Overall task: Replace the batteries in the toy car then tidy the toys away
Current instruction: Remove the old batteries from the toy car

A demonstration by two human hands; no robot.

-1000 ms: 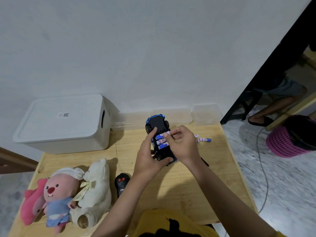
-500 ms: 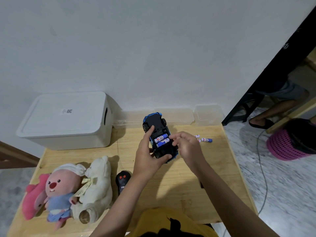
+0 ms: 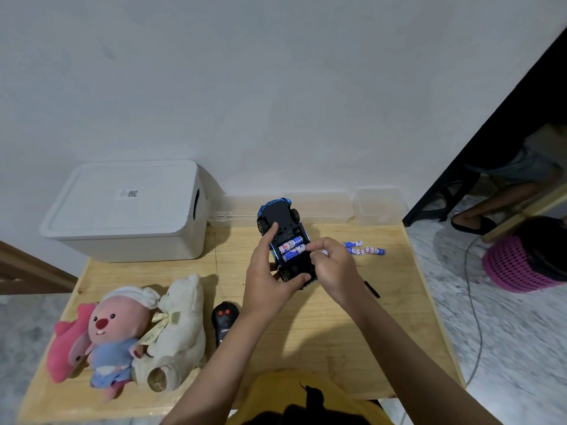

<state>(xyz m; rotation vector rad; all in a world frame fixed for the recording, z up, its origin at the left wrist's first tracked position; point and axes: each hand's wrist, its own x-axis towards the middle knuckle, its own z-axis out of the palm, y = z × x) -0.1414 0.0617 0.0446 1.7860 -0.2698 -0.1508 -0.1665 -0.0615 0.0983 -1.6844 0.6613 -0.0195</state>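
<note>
Right hand (image 3: 333, 273) back at batteries (image 3: 291, 248)

left hand (image 3: 266, 279): fingers curled, gripping, index extended | right hand (image 3: 333, 270): fingers curled, fingertips pinching

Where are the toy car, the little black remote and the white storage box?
toy car (image 3: 280, 216): head view, on its black underside near the far wheels.
black remote (image 3: 225, 321): head view, on its face below the red buttons.
white storage box (image 3: 122, 207): head view, on its lid.
</note>
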